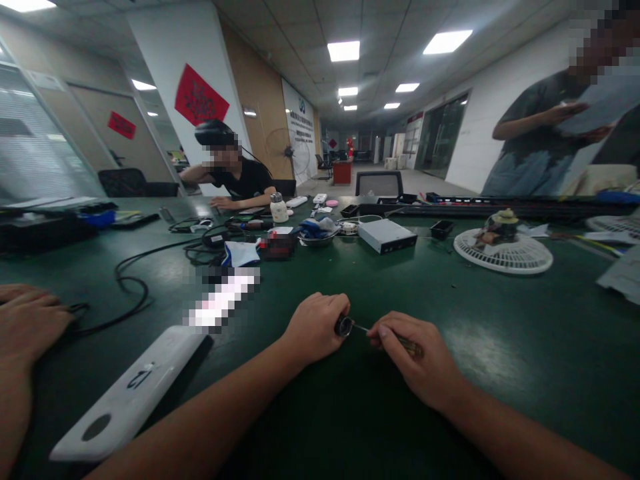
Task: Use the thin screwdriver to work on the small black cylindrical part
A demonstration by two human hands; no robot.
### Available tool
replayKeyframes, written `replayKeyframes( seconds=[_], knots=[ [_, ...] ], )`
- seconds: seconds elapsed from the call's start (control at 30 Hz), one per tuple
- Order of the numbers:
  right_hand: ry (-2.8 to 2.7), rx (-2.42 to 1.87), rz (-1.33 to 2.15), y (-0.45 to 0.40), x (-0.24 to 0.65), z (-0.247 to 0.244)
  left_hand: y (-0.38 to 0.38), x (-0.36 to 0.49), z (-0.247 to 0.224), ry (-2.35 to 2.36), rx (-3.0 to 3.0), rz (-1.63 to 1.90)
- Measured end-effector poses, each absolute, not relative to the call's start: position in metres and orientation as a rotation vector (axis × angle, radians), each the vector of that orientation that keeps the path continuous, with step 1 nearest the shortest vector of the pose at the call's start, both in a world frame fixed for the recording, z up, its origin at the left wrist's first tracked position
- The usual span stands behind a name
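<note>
Above the green tabletop, my left hand [315, 328] is closed around a small black cylindrical part [343, 325], its round end facing the camera. What kind of part it is, I cannot make out, as most of it is covered by my fingers. My right hand [415, 360] grips a screwdriver [413, 347] by its yellowish-brown handle. The thin metal shaft points left, its tip at the side of the black part; whether it touches is too small to tell.
A long white device [135, 383] lies left of my forearm. Another person's hand [33, 313] rests at the left edge beside a black cable [131, 313]. Farther back are a grey drive box [387, 235], a white fan grille [503, 257] and a bottle [279, 208]. Two people are nearby.
</note>
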State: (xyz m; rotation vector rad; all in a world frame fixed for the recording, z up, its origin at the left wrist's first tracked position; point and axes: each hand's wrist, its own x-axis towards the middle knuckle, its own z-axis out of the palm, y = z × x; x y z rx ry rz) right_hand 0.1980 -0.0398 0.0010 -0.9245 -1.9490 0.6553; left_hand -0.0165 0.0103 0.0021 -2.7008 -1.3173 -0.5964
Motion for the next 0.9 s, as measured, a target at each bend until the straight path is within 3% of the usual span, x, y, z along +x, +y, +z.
replayKeyframes(
  seconds=[0.9],
  knots=[
    [-2.024,-0.873,0.700,-0.0422,0.1956,0.0051,0.0085,-0.0164,0.0042,-1.341,-2.709,-0.579]
  ],
)
